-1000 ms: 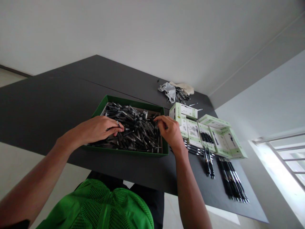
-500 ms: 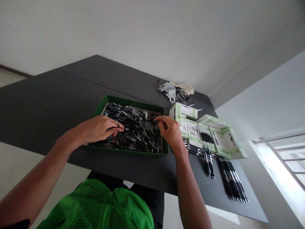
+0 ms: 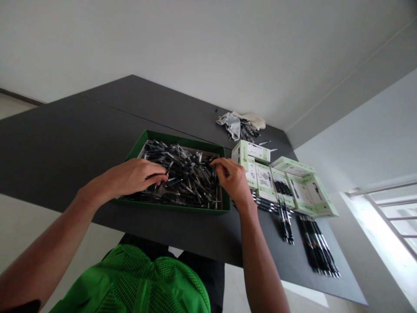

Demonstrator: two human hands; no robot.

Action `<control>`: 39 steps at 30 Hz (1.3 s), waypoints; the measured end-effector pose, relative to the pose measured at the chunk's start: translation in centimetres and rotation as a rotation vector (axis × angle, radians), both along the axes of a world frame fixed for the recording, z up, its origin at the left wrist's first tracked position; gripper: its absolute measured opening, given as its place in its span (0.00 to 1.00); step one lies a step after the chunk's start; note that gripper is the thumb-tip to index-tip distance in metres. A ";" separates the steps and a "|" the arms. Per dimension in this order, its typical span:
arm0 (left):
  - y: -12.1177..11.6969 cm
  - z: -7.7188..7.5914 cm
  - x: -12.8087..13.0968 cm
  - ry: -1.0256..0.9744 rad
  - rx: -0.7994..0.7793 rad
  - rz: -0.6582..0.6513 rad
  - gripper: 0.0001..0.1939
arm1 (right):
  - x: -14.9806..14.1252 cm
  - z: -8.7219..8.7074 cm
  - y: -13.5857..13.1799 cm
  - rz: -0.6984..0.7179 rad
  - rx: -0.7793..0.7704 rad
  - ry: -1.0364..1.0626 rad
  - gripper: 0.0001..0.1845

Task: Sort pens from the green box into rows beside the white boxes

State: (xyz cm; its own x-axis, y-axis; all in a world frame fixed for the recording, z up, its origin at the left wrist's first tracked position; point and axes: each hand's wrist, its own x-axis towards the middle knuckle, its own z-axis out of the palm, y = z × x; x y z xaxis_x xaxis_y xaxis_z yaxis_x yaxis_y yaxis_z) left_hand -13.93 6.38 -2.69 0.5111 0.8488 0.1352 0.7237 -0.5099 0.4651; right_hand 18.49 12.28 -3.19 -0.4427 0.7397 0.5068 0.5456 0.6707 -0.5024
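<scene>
Dark table [image 3: 81,134], widest thing, runs from the left edge to lower right. Green mesh vest [image 3: 140,282] on the wearer, bottom centre.

Green box [image 3: 176,209], open-topped, centre of frame, on the table near its front edge. Inside: jumbled pile of black and clear pen parts [image 3: 187,167], lying at all angles, covering most of the box floor; some pale inner lining shows at the back and right side.

White-and-green cartons, right of centre, grouped close. Open carton [image 3: 309,195] at the right of the group, pen pictures on its panels. Next to it, a smaller carton [image 3: 276,176] with several black pens [image 3: 282,188] at its near end. More cartons to the left of that, contents can't be made out.

Left hand [image 3: 140,174] over the box's left part, fingers closed on a thin dark piece [image 3: 169,167] with a light tip, pointing up. Right hand [image 3: 233,176] at the box's right wall, thumb and forefinger bent in; can't tell what, if anything, is gripped.

Row of pens [image 3: 321,248] side by side, lower right. Grey cloth [image 3: 231,124] and cream cloth [image 3: 256,121], upper right of centre, loose pens [image 3: 249,130] between and beside them. Pair of pens [image 3: 286,224] below the cartons.
</scene>
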 end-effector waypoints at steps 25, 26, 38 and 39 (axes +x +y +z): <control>-0.2 0.2 0.0 -0.016 -0.042 -0.018 0.18 | 0.0 -0.2 0.1 0.006 0.015 0.010 0.15; -0.2 0.2 0.0 -0.026 -0.042 -0.022 0.17 | 0.0 -0.1 0.1 0.008 0.014 0.011 0.15; -0.1 0.4 0.0 -0.065 -0.054 -0.043 0.16 | -0.1 -0.2 0.1 0.001 0.003 0.002 0.15; -0.1 0.4 0.0 -0.066 -0.056 -0.045 0.16 | -0.1 -0.2 0.1 0.001 0.004 0.002 0.15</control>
State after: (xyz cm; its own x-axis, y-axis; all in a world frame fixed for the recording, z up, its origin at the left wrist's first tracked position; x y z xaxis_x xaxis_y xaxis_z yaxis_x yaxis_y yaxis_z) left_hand -13.91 6.26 -2.27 0.5406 0.8322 0.1234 0.6672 -0.5134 0.5397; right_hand 18.43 12.41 -3.35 -0.4419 0.7376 0.5105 0.5439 0.6729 -0.5014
